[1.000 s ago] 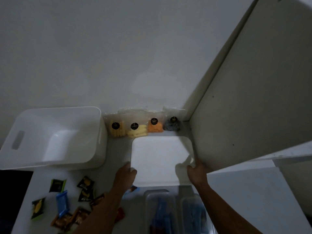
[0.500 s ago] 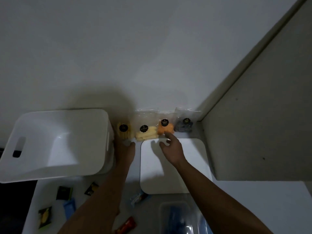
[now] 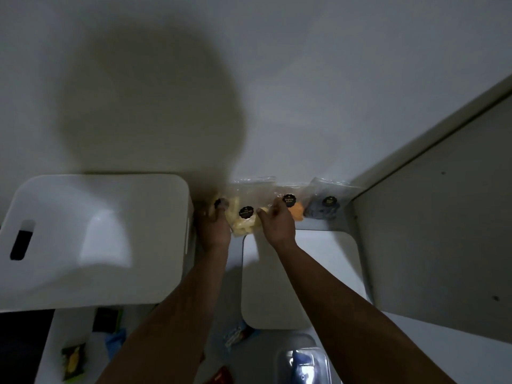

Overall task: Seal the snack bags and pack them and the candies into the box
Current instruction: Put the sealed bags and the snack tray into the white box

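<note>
Dim view from above a white table. Nearest the viewer, loose candies in dark and coloured wrappers lie scattered at the lower left, and a clear tub sits at the bottom edge. Just beyond lies a flat white lid. To the left stands the white box, open and seemingly empty, a handle slot in its left wall.

Both bare forearms stretch forward from the bottom of the view, roughly parallel, with the lid's left edge between them. The hands are apart, palms down, fingers pointing at the far wall. The left hand rests at the left end of a row of clear snack bags, fingers curled on the leftmost bag, close to the box's wall; how firmly it grips cannot be told. The right hand has loosely spread fingers touching the pale yellow bag, with the orange bag just to its right. Whether it pinches anything cannot be told.

The four bags lean against the wall, each with a round dark sticker. The dark blue bag sits furthest right, in the corner.

The step appears to be picking up a bag to seal. It would go best taking one bag at a time, gripping near the top opening, keeping it upright so nothing spills, and pressing the strip end to end.
</note>
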The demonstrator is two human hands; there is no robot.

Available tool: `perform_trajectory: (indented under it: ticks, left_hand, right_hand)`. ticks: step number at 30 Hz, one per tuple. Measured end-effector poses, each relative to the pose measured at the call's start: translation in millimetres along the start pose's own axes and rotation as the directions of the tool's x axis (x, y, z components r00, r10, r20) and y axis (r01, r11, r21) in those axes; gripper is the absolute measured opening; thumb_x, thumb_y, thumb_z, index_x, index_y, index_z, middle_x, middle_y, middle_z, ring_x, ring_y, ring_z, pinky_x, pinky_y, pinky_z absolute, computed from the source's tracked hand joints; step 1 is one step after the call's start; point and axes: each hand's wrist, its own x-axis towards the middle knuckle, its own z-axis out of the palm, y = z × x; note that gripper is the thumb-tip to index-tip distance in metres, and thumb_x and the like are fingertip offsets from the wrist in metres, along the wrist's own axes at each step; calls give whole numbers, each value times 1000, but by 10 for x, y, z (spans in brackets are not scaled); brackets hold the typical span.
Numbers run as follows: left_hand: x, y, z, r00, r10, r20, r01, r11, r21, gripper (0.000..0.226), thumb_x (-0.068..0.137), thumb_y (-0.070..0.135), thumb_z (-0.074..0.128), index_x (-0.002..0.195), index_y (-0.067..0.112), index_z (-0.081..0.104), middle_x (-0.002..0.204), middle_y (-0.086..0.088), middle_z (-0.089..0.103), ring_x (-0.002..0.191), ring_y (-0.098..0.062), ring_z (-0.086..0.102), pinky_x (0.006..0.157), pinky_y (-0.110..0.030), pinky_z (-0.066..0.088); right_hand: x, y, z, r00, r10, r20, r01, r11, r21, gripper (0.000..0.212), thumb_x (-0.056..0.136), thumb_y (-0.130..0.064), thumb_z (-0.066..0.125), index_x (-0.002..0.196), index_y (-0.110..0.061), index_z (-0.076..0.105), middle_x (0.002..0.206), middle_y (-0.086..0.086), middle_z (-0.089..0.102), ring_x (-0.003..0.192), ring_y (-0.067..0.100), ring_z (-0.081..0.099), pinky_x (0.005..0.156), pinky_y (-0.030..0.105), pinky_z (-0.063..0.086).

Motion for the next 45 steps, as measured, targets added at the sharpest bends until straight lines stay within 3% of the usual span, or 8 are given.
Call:
perform_trajectory:
  ticks: [7, 14, 19, 26, 29, 33, 39, 45]
  left_hand:
    - [-81, 56, -75, 981, 193, 31, -195, 963, 185, 23, 100, 10, 48, 108, -5, 63, 110, -23, 66, 104, -37, 62, 86, -38, 48]
    - [-529, 163, -302, 887, 451, 99, -462, 861, 214, 9, 97, 14, 59, 92, 7, 61, 87, -13, 70, 78, -34, 66, 62, -31, 42]
    - [-812, 418, -670, 817, 561, 134, -574, 812, 102, 12, 98, 23, 62, 89, 16, 58, 82, 0, 72, 77, -23, 69, 66, -39, 56]
    - [-634, 863, -1737, 697, 717, 9, -716, 695, 66, 13, 98, 26, 65, 90, 17, 60, 87, 1, 74, 84, -17, 73, 69, -37, 60]
    - [-382, 894, -2230, 704, 706, -75, -698, 707, 115, 14, 96, 23, 67, 87, 15, 60, 80, 3, 69, 78, -17, 69, 69, -30, 54]
    - [7, 692, -2790, 756, 631, -174, -625, 775, 97, 9, 91, 17, 72, 88, 14, 64, 79, 5, 66, 76, -13, 63, 66, -14, 44]
    - [579, 474, -3036, 891, 419, -173, -403, 907, 121, 3, 88, 8, 68, 88, 8, 66, 85, -5, 66, 80, -19, 59, 71, -26, 38]
    - [1027, 332, -2971, 969, 221, -108, -196, 960, 202, 12, 91, 9, 59, 94, 2, 68, 88, -10, 63, 83, -28, 61, 68, -29, 37]
  right_hand:
    - [-76, 75, -195, 997, -20, -80, 18, 1000, -23, 15, 102, -19, 58, 106, -8, 67, 91, 5, 66, 78, 16, 60, 68, 25, 41]
    - [-314, 134, -617, 971, -63, -229, 91, 990, 111, 18, 94, -18, 64, 77, -24, 58, 85, 9, 71, 87, 26, 69, 83, 43, 54]
    - [-701, -338, -808, 947, -156, -282, 243, 921, 305, 6, 98, 5, 56, 99, 0, 60, 86, 5, 70, 77, -5, 69, 78, 19, 52]
    - [-1113, -1294, -417, 925, -285, -253, 369, 836, 407, 24, 95, 5, 57, 113, -11, 63, 85, -14, 79, 86, 0, 71, 76, 27, 54]
    - [-1249, -1634, -1, 931, -326, -163, 364, 820, 442, 33, 95, 4, 57, 115, -20, 66, 96, 3, 81, 89, 18, 73, 76, 37, 57]
    - [-1403, -1910, 709, 944, -315, -99, 327, 851, 412, 19, 96, 3, 56, 102, -10, 70, 83, -1, 79, 74, 5, 70, 65, 25, 53]
    - [-1313, -1895, 1562, 988, -152, -23, 151, 938, 312, 16, 94, -5, 58, 90, -3, 73, 78, -9, 73, 81, 13, 68, 80, 29, 55]
    - [-1050, -1589, 2149, 997, 81, 9, -80, 951, 300, 20, 90, -2, 54, 88, -6, 74, 93, 7, 75, 92, 24, 69, 87, 40, 57]
